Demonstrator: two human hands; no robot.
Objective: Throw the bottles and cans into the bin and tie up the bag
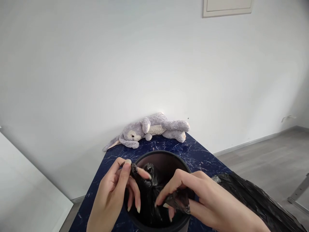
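A round black bin (161,158) stands on a dark blue marbled table (193,151). A black plastic bag (149,190) is bunched up at the bin's mouth. My left hand (116,190) pinches a twisted end of the bag between thumb and fingers at the bin's left rim. My right hand (200,196) grips another fold of the same bag over the bin's right side. More black plastic (253,196) trails off to the right, behind my right forearm.
A grey plush rabbit (149,129) lies on its side at the table's far edge against the white wall. A white surface (21,190) sits to the left. Grey floor (270,158) and a metal leg (299,190) lie to the right.
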